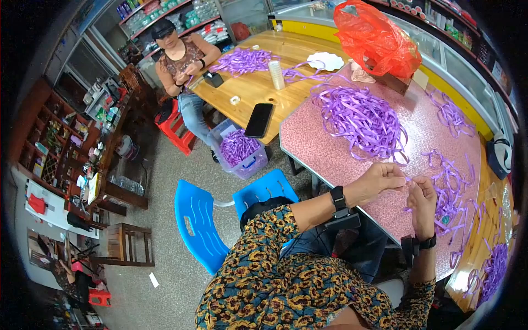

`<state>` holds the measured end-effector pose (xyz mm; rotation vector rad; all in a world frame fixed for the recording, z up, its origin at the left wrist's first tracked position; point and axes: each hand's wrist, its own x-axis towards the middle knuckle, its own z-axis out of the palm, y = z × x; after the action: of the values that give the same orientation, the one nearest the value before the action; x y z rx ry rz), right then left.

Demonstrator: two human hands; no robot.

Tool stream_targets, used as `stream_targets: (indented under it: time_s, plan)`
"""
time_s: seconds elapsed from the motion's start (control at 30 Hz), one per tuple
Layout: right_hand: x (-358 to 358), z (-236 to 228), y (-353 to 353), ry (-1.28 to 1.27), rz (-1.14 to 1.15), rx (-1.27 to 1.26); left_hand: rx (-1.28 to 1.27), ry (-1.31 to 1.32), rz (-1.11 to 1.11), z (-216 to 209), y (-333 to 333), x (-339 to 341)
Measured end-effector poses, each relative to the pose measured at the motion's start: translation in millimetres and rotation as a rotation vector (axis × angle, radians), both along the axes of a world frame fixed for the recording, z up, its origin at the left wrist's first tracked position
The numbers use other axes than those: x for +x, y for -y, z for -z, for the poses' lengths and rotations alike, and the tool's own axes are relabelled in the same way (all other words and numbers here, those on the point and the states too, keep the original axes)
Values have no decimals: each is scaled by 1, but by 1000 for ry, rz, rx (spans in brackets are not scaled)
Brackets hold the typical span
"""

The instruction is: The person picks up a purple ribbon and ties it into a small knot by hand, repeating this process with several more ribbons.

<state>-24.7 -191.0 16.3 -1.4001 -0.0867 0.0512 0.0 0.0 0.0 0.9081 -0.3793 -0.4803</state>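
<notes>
Seemingly midway, left hand (383, 180) and right hand (422, 199) pinch purple ribbon (408, 179), grips closed; whether the upper-right heap (360, 120) is finished is unclear.

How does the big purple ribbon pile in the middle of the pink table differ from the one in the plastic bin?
The table pile lies loose on the pink table; the bin pile is walled in by the bin.
The table pile shows long, open loops; the bin pile looks more tightly packed.
Both are purple.
</notes>
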Motion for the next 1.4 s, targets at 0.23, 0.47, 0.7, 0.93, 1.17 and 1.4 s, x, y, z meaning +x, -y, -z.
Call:
stream_targets:
  time_s: [0.23, 0.47, 0.7, 0.93, 1.17, 1.4]
  plan:
    - [-8, 2, -4, 0, 64, -20, 228, 314, -302, -9, 13, -8]
    - [-12, -12, -3, -176, 72, 29, 600, 1317, -781, -17, 15, 0]
    - [3, -3, 10, -226, -131, 35, 686, 1442, -646, -18, 7, 4]
    - [10, 20, 48, -200, -47, -149, 766, 1685, -561, -12, 27, 11]
    - [26, 46, 67, -225, -218, -174, 876, 1626, -549, 4, 46, -6]
    - [38, 78, 84, -426, -160, 73, 1017, 1746, -605, 14, 55, 1]
